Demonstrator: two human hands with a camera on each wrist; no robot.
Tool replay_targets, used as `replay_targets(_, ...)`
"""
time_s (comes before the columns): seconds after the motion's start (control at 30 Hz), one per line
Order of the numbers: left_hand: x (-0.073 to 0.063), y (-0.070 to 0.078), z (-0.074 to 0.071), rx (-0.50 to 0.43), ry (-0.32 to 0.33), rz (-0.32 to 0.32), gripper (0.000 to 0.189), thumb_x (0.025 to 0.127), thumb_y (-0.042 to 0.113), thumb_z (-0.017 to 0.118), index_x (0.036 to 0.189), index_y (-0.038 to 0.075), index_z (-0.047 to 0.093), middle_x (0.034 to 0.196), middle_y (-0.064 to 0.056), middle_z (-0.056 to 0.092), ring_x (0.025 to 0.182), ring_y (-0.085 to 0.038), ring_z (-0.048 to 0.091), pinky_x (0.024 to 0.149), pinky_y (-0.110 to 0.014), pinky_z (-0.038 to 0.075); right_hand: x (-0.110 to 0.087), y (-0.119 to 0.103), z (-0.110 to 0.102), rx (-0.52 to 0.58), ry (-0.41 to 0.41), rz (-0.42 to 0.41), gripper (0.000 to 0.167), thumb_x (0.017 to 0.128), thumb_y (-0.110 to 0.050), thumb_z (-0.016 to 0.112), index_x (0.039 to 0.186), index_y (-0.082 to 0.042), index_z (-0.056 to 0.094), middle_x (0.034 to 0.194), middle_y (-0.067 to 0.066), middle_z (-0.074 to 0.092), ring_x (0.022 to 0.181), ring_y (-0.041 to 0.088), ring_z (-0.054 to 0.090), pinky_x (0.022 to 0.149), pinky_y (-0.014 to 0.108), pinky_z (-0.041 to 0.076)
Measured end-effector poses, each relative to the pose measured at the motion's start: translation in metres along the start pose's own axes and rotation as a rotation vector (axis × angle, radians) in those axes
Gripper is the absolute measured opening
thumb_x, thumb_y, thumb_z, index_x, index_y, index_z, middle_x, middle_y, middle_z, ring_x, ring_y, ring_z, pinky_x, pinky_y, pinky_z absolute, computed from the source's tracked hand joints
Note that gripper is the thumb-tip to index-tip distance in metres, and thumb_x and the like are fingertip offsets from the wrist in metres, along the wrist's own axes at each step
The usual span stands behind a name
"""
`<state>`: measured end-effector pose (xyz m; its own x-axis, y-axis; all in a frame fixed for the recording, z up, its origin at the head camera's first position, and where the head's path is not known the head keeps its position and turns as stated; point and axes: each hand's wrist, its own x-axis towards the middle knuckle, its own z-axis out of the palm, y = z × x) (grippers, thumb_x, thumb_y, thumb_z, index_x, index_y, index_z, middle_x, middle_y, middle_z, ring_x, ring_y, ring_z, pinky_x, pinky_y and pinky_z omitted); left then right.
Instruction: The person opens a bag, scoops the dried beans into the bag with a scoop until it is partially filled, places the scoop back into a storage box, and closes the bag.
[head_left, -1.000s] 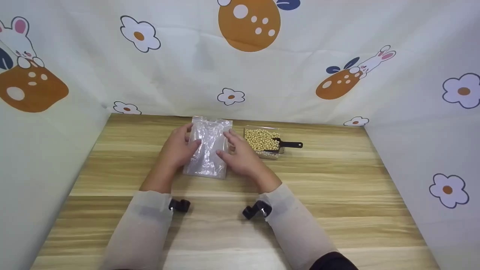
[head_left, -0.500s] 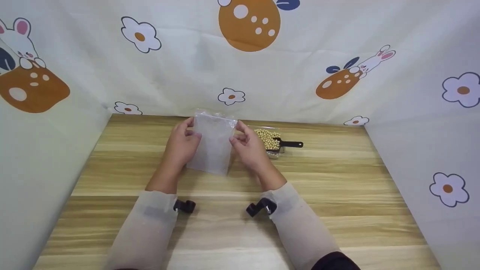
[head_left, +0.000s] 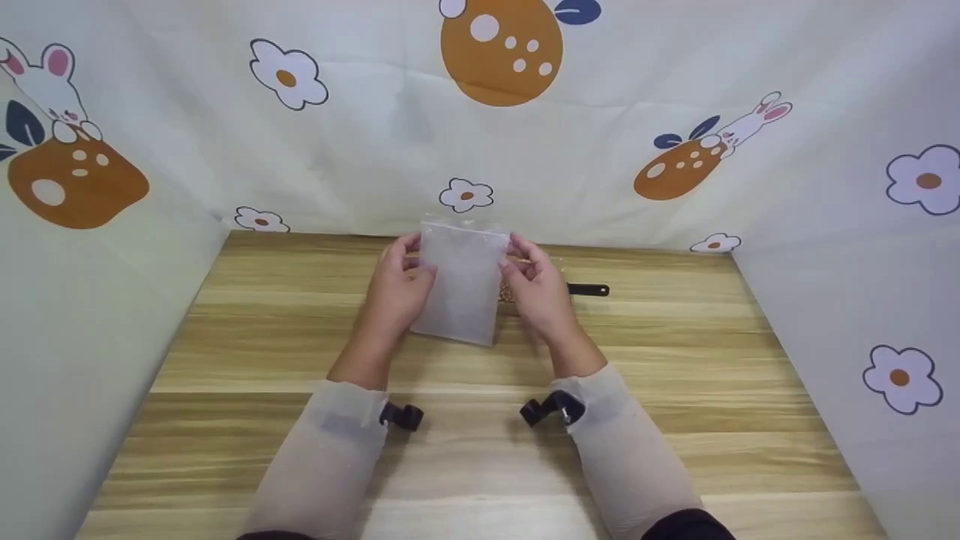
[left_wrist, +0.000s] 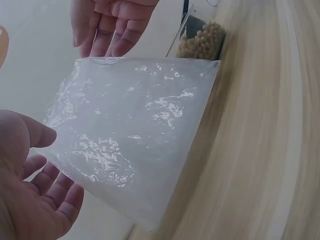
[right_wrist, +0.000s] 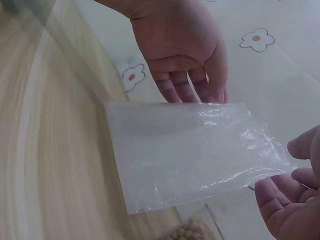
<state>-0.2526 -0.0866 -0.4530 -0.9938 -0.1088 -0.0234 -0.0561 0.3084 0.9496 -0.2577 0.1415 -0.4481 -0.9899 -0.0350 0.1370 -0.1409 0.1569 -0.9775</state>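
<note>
A translucent plastic zip bag point(head_left: 457, 289) is held up and tilted over the wooden table, flat and with nothing visible inside. My left hand point(head_left: 397, 289) pinches its left edge near the top, between thumb and fingers. On the opposite edge, my right hand point(head_left: 544, 294) pinches it near the upper corner. The left wrist view shows the bag's glossy, wrinkled surface point(left_wrist: 130, 120) with its lower edge close to the table. Behind my right hand stands a clear box of pale yellow beans point(left_wrist: 202, 44), mostly hidden in the head view.
A black scoop point(head_left: 591, 289) lies in the bean box, its handle sticking out to the right. Patterned fabric point(head_left: 360, 150) rises at the back and both sides of the wooden table point(head_left: 465, 450). A small black camera mount sits on each wrist.
The bag, earlier lying flatter on the table between both hands, has been gripped at its edges and raised. Hands and bag have then shifted right, now covering most of the bean box.
</note>
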Motion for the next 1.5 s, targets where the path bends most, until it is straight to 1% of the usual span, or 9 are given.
replay_targets(0.13,0.000,0.005,0.014,-0.049,0.028,0.015,0.054,0.105,0.026,0.065,0.156,0.020,0.048,0.151,-0.001,0.054,0.137,-0.022,0.057,0.116,-0.044,0.055,0.000,0.000,-0.012,0.050,0.042,-0.024,0.045,0.106,-0.013,0.066,0.149,-0.005,0.059,0.136,0.016,0.068,0.117,0.024,0.070,0.097,0.028,0.062)
replay_targets(0.27,0.001,0.008,0.028,-0.118,0.082,0.069,0.048,0.105,0.023,0.066,0.150,0.014,0.054,0.144,-0.006,0.058,0.130,-0.024,0.061,0.113,-0.042,0.055,-0.002,0.000,-0.022,0.078,0.089,-0.026,0.038,0.107,-0.014,0.065,0.144,-0.004,0.063,0.131,0.015,0.070,0.110,0.021,0.070,0.093,0.033,0.064)
replay_targets(0.43,0.002,0.010,0.043,-0.194,0.136,0.115,0.043,0.105,0.021,0.067,0.145,0.010,0.057,0.139,-0.008,0.062,0.125,-0.024,0.064,0.110,-0.041,0.056,-0.001,0.000,-0.030,0.092,0.144,-0.026,0.032,0.107,-0.014,0.065,0.137,-0.003,0.067,0.125,0.014,0.072,0.103,0.017,0.071,0.084,0.026,0.064)
replay_targets(0.57,0.000,0.012,0.048,-0.233,0.140,0.135,0.041,0.105,0.021,0.067,0.143,0.009,0.057,0.139,-0.009,0.062,0.126,-0.025,0.064,0.110,-0.041,0.055,-0.001,-0.004,-0.032,0.124,0.183,-0.044,0.025,0.106,-0.013,0.066,0.128,-0.001,0.070,0.115,0.012,0.074,0.099,0.016,0.073,0.080,0.024,0.064)
replay_targets(0.73,-0.003,0.014,0.048,-0.262,0.139,0.156,0.040,0.105,0.021,0.066,0.142,0.010,0.056,0.137,-0.009,0.063,0.127,-0.025,0.063,0.108,-0.042,0.053,-0.002,-0.010,-0.030,0.164,0.198,-0.055,0.021,0.106,-0.016,0.067,0.118,0.000,0.071,0.103,0.008,0.075,0.094,0.017,0.074,0.076,0.026,0.064)
replay_targets(0.97,-0.009,0.018,0.051,-0.243,0.135,0.164,0.044,0.104,0.026,0.067,0.143,0.012,0.056,0.138,-0.007,0.062,0.129,-0.023,0.060,0.109,-0.041,0.051,-0.008,-0.014,-0.030,0.160,0.174,-0.057,0.017,0.105,-0.019,0.069,0.109,-0.003,0.075,0.098,0.002,0.076,0.091,0.015,0.072,0.073,0.026,0.061)
replay_targets(1.2,-0.011,0.021,0.052,-0.207,0.159,0.161,0.048,0.103,0.031,0.070,0.145,0.012,0.054,0.138,-0.007,0.061,0.131,-0.023,0.059,0.112,-0.045,0.050,-0.013,-0.019,-0.029,0.100,0.151,-0.088,0.015,0.102,-0.018,0.073,0.106,-0.004,0.079,0.092,-0.003,0.077,0.088,0.014,0.072,0.071,0.024,0.056)
replay_targets(1.37,-0.013,0.024,0.052,-0.166,0.192,0.150,0.053,0.101,0.036,0.072,0.146,0.014,0.053,0.140,-0.005,0.058,0.134,-0.022,0.056,0.114,-0.045,0.050,-0.016,-0.022,-0.028,0.087,0.117,-0.102,0.019,0.101,-0.019,0.075,0.109,-0.003,0.079,0.094,-0.002,0.079,0.090,0.013,0.073,0.075,0.023,0.059)
replay_targets(1.5,-0.016,0.025,0.051,-0.133,0.237,0.187,0.055,0.099,0.034,0.076,0.145,0.016,0.054,0.139,-0.003,0.055,0.132,-0.019,0.054,0.109,-0.043,0.050,-0.019,-0.024,-0.027,0.131,0.074,-0.132,0.019,0.102,-0.014,0.073,0.111,0.002,0.078,0.097,-0.002,0.079,0.091,0.014,0.072,0.080,0.024,0.062)
